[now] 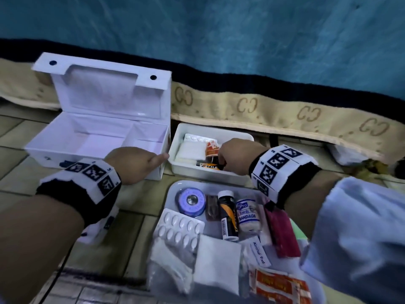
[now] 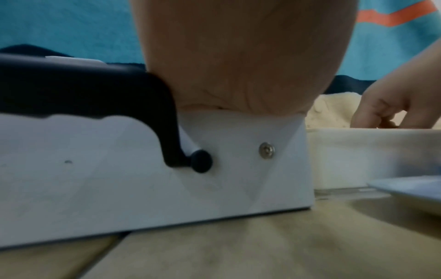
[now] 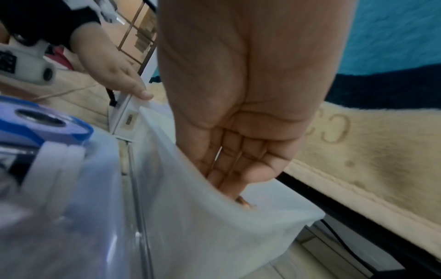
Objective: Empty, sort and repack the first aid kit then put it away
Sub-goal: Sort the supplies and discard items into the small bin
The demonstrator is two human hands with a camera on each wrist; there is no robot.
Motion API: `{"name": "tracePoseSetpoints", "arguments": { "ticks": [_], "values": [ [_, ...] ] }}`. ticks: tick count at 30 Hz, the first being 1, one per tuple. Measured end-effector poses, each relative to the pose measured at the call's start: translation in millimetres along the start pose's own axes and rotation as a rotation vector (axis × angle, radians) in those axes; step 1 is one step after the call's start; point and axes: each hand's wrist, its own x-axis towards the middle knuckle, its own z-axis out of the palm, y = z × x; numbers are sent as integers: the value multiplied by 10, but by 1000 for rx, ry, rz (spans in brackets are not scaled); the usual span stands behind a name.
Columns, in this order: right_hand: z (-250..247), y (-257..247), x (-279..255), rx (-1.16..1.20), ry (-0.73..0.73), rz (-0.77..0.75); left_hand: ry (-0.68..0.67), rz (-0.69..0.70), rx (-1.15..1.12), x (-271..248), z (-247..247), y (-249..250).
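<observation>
The white first aid box (image 1: 43, 154) stands open and empty on the floor at the left, its black handle (image 2: 95, 90) on the front wall. My left hand (image 1: 135, 163) rests flat on the box's front right corner, fingers straight. Right of the box a white tray (image 1: 210, 175) holds a blister pack, gauze, an orange packet and a dark bottle (image 1: 211, 164). My right hand (image 1: 236, 154) reaches down into this tray and its fingers close round the dark bottle. In the right wrist view the tray wall (image 3: 214, 236) hides the fingertips.
A clear tray (image 1: 175, 187) in front holds a blue tape roll (image 1: 191, 201), a blister pack (image 1: 179, 227), a black and orange bottle (image 1: 228, 216), a bandage roll (image 1: 247, 213), a red packet (image 1: 282, 233) and gauze (image 1: 217, 266). A beige blanket edge (image 1: 285, 110) runs behind.
</observation>
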Motion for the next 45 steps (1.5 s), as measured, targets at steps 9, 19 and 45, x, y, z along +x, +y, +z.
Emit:
{"name": "tracePoseSetpoints", "arguments": {
  "ticks": [9, 19, 45],
  "values": [
    [-45, -109, -45, -179, -73, 16, 37, -6, 45, 34, 43, -4],
    [-480, 122, -656, -128, 52, -82, 51, -3, 36, 14, 44, 7],
    [-58, 178, -284, 44, 299, -129, 45, -13, 28, 6, 37, 38]
  ]
}}
